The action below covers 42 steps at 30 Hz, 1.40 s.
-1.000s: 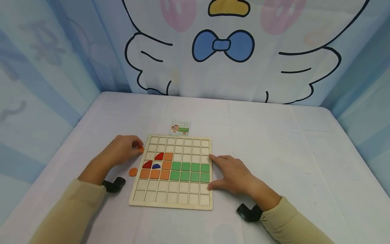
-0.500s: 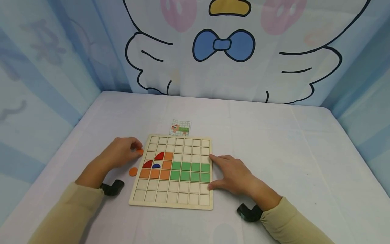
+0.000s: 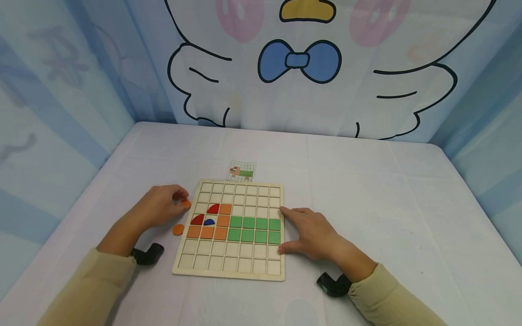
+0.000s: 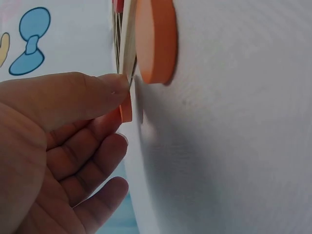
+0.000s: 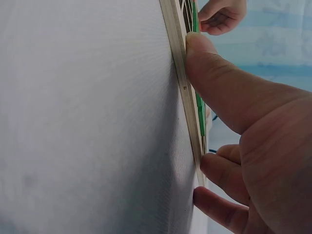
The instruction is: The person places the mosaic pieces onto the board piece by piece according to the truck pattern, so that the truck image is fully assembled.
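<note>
My left hand (image 3: 165, 203) pinches an orange piece (image 3: 186, 203) between thumb and fingers, just left of the grid board. Only its edge shows in the left wrist view, so its full shape is hidden. A round orange disc (image 3: 178, 229) lies on the table beside the wooden grid board (image 3: 228, 274), nearer the person. On the board sit green squares (image 3: 248, 229), orange squares (image 3: 207, 232), two red quarter-round pieces (image 3: 213, 208) and a blue half-round piece (image 3: 209, 222). Spread along the board's right edge, my right hand (image 3: 314, 231) touches it with thumb and fingers.
A small picture card (image 3: 241, 170) with a gridded animal pattern lies behind the board. White cloth covers the table (image 3: 367, 190). Curtains with a cartoon print (image 3: 299, 61) stand close behind and at both sides.
The left hand has shifted slightly left and toward the person, carrying the orange piece a little away from the board. The right hand and the board have stayed put.
</note>
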{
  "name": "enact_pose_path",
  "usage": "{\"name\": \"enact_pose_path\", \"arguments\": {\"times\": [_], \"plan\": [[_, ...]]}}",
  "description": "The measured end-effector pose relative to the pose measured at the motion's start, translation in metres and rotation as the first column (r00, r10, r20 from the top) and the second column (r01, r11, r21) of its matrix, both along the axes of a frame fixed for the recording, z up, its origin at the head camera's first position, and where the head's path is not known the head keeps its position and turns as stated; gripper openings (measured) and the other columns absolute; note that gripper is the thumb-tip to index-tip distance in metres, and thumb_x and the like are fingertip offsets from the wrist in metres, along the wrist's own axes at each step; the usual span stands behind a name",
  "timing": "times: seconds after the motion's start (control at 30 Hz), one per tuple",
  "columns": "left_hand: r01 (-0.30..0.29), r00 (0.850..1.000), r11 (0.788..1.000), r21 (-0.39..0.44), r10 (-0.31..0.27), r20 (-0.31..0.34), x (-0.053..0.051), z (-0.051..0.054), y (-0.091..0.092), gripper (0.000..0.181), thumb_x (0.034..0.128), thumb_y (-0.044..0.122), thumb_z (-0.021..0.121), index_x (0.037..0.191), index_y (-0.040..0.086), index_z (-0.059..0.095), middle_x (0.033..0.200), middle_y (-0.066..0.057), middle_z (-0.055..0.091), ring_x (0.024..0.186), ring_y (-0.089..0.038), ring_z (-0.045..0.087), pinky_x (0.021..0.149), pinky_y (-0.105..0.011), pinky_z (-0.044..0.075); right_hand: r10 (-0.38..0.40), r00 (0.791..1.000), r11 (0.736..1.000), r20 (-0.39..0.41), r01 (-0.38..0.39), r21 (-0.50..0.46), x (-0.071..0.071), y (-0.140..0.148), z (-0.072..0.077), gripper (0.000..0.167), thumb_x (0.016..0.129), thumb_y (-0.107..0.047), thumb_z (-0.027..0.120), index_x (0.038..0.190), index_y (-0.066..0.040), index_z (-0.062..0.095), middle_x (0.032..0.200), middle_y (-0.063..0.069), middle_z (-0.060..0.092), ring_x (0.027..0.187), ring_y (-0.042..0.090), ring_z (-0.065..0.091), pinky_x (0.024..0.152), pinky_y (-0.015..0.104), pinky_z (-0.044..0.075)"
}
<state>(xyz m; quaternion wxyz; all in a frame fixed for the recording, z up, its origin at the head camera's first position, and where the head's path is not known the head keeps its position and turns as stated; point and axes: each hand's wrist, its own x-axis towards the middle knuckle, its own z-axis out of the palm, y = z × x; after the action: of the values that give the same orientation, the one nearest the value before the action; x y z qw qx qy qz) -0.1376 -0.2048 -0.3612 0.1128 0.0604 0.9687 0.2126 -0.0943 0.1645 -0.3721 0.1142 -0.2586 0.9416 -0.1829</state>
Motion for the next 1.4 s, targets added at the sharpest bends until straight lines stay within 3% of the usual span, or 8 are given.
{"name": "enact_pose_path", "arguments": {"times": [0.23, 0.63, 0.93, 1.23, 1.4], "plan": [[-0.034, 0.999, 0.999, 0.007, 0.034, -0.022, 0.009, 0.009, 0.001, 0.034, 0.0906, 0.016, 0.073, 0.119, -0.001, 0.065, 0.116, -0.019, 0.066, 0.108, -0.036, 0.058, 0.095, -0.053, 0.049, 0.001, 1.000, 1.000, 0.004, -0.001, 0.002, 0.000, 0.000, 0.000, 0.094, 0.079, -0.053, 0.080, 0.149, -0.001, 0.044, 0.138, 0.016, 0.056, 0.130, 0.035, 0.048, 0.099, 0.057, 0.040], [0.010, 0.999, 0.997, 0.072, -0.006, -0.052, 0.025, 0.022, 0.008, 0.034, 0.0885, 0.011, 0.076, 0.118, -0.001, 0.064, 0.110, -0.014, 0.067, 0.104, -0.032, 0.060, 0.092, -0.050, 0.052, 0.007, 1.000, 1.000, -0.005, -0.007, 0.004, 0.000, 0.000, -0.001, 0.093, 0.080, -0.051, 0.080, 0.148, -0.001, 0.044, 0.137, 0.016, 0.057, 0.130, 0.035, 0.048, 0.100, 0.056, 0.041], [0.040, 0.999, 0.994, 0.100, -0.040, 0.002, 0.036, 0.020, 0.017, 0.033, 0.0892, 0.015, 0.076, 0.117, 0.003, 0.065, 0.108, -0.008, 0.066, 0.101, -0.028, 0.059, 0.088, -0.045, 0.054, 0.002, 1.000, 1.000, -0.004, -0.002, -0.002, 0.000, 0.001, 0.000, 0.092, 0.080, -0.050, 0.081, 0.148, -0.001, 0.044, 0.137, 0.016, 0.057, 0.130, 0.035, 0.048, 0.100, 0.056, 0.041], [0.105, 0.994, 0.983, 0.153, -0.106, -0.006, 0.052, 0.016, 0.023, 0.026, 0.0873, 0.013, 0.078, 0.110, 0.005, 0.068, 0.101, -0.001, 0.067, 0.089, -0.019, 0.060, 0.079, -0.037, 0.056, 0.007, 1.000, 1.000, -0.014, -0.007, 0.001, -0.001, 0.000, 0.000, 0.092, 0.079, -0.051, 0.081, 0.148, -0.001, 0.045, 0.137, 0.015, 0.058, 0.130, 0.035, 0.048, 0.099, 0.056, 0.041], [0.092, 0.994, 0.981, 0.172, -0.101, 0.041, 0.058, 0.012, 0.027, 0.025, 0.0876, 0.015, 0.078, 0.110, 0.006, 0.069, 0.101, 0.000, 0.067, 0.086, -0.017, 0.057, 0.075, -0.033, 0.052, 0.005, 1.000, 1.000, -0.009, -0.005, -0.003, -0.001, 0.000, -0.001, 0.092, 0.079, -0.051, 0.081, 0.148, -0.001, 0.044, 0.137, 0.016, 0.057, 0.130, 0.035, 0.048, 0.100, 0.056, 0.041]]}}
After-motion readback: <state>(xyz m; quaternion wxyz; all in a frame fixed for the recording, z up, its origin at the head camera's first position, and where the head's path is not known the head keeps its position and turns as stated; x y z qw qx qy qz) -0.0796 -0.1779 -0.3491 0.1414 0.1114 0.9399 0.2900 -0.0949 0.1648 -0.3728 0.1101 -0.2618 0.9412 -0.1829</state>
